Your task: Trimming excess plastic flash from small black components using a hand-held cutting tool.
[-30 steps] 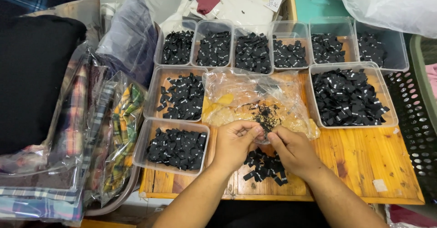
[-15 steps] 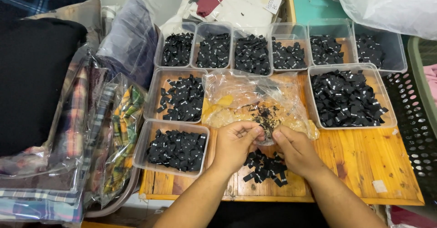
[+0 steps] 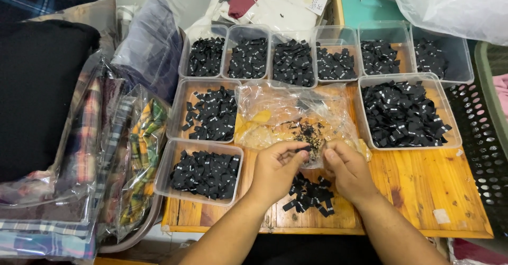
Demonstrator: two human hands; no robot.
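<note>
My left hand [image 3: 275, 172] and my right hand [image 3: 346, 171] hover close together over a small loose pile of black fabric labels [image 3: 311, 194] on the wooden table [image 3: 423, 191]. The left fingertips pinch one small black label [image 3: 305, 149]; the right fingertips are curled beside it, and I cannot tell if they grip anything. Just beyond the hands lies a crumpled clear plastic bag [image 3: 291, 117] holding yellow pieces and tiny dark bits.
Several clear plastic tubs of black labels ring the table: a back row [image 3: 328, 58], a large tub [image 3: 405, 111] at right, two at left [image 3: 206, 169]. Bagged plaid fabrics [image 3: 121, 159] pile up on the left. A black perforated basket [image 3: 484, 132] stands at right.
Both hands stay over the loose pile with only slight finger movement; the left fingertips now pinch a label a little higher.
</note>
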